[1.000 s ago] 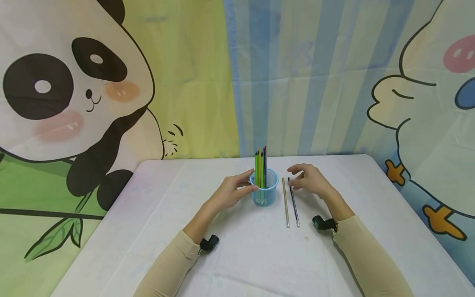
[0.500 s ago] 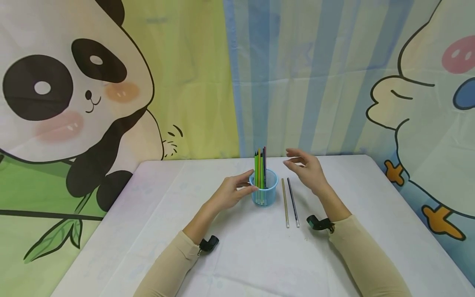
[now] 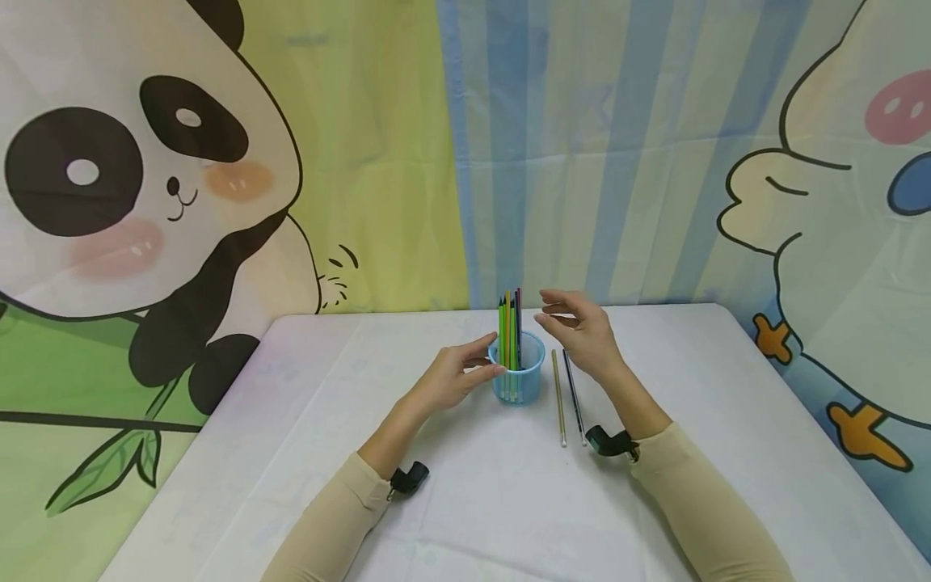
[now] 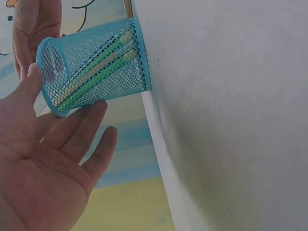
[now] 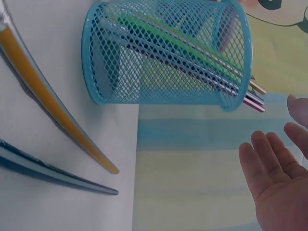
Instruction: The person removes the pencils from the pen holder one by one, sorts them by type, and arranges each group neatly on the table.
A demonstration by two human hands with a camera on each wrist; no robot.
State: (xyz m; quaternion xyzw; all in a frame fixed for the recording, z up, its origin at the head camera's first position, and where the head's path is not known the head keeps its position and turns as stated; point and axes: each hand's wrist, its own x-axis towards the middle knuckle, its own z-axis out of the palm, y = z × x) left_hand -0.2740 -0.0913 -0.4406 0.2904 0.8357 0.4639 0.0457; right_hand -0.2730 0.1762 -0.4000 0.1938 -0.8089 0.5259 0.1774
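A light blue mesh pencil cup (image 3: 528, 386) stands upright on the white table, holding several green, yellow and dark pencils (image 3: 510, 327) that lean toward its left side. My left hand (image 3: 449, 377) holds the cup at its rim, thumb on the near side and fingers around the far side, as the left wrist view shows. Nothing is in my right hand (image 3: 587, 333), raised just right of the pencil tops with fingers loosely bent. Below it lie a gold pencil (image 3: 558, 398) and a dark pencil (image 3: 574, 396), side by side to the right of the cup.
The white-covered table (image 3: 305, 453) ends at a far edge against a printed curtain (image 3: 567, 162) with stripes and a panda. Black wrist cameras sit at both sleeves, the right one (image 3: 611, 441) close to the dark pencil's near end.
My right hand has risen from beside the dark pencil's far end and moved left toward the pencils in the cup. The left hand and cup have stayed put.
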